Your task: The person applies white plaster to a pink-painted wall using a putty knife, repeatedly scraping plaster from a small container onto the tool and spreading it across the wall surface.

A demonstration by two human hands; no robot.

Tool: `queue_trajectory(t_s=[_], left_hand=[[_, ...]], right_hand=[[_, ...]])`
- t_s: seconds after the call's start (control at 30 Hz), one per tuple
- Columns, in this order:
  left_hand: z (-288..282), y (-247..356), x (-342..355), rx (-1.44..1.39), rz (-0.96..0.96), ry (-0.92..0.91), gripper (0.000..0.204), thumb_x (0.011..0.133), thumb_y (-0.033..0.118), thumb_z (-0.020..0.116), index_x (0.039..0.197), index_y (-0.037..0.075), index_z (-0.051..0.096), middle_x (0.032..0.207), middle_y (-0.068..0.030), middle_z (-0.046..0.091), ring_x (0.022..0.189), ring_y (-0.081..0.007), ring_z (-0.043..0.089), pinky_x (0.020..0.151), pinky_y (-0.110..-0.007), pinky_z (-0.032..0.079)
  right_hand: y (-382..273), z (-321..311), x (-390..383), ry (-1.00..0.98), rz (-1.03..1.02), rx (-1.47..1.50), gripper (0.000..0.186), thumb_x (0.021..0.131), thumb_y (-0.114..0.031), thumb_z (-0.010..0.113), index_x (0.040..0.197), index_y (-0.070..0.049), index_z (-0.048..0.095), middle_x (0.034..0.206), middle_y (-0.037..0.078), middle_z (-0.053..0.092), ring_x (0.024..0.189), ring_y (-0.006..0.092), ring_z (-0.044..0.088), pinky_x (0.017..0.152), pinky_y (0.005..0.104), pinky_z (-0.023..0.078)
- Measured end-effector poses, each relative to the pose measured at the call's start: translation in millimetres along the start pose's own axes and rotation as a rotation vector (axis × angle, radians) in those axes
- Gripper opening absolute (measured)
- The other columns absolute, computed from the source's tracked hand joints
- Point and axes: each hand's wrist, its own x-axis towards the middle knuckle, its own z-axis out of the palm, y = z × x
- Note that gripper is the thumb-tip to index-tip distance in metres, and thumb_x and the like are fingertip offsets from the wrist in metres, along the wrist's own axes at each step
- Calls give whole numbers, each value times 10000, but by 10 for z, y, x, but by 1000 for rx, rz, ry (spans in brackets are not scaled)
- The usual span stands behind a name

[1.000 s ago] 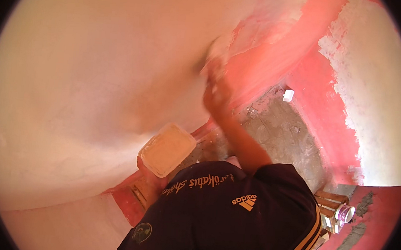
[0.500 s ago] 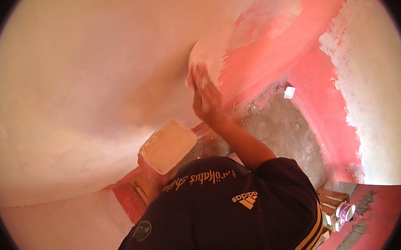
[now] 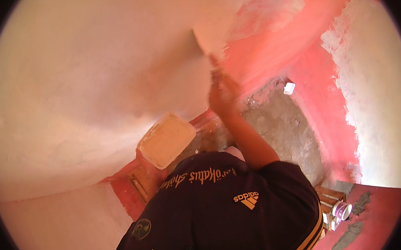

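My right hand [image 3: 223, 92], blurred by motion, is closed round a putty knife [image 3: 205, 46]. The knife's thin, broad blade lies against the pale, smooth wall coat [image 3: 99, 48], beside the border with bare pink wall [image 3: 261, 50]. Its handle is mostly covered by my fingers. To the left of my body is a pale rectangular tub or board [image 3: 167, 141] with cream-coloured paste on its rim and face. My left hand does not show; the tub and my dark shirt [image 3: 231, 211] cover that area.
A grey, stained floor [image 3: 284, 131] spreads below, with a small white container [image 3: 289, 88] by the wall corner. Right of me, a wooden crate [image 3: 330, 199] bears a white and purple bucket [image 3: 342, 211]. The right-hand wall [image 3: 379, 100] is partly coated white over pink.
My right hand has drawn down and slightly to the right, bringing the putty knife with it along the wall. The tub has shifted slightly up and left in view.
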Motion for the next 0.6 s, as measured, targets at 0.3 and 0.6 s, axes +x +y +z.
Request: queue_trajectory(t_s=[0.3,0.6], left_hand=[[186,124,-11,144,-30,-69,299,922,217,720,1158,43,663,1077,-50,705,966,-145,652,748,-316,545],[509,442,-59,447,-140,-124,318,946,256,700,1195,61,663,1112,-58,705,1007,-158,653,765,-329,550]], right_hand=[[221,81,426,215,73,-159,445,958,0,538,1399,-40,585,1220,192,698,850,243,696,759,327,542],[555,-549,1021,324,496,-14,353,1020,-53,489,1343,21,609,1269,168,687,917,132,652,780,275,526]])
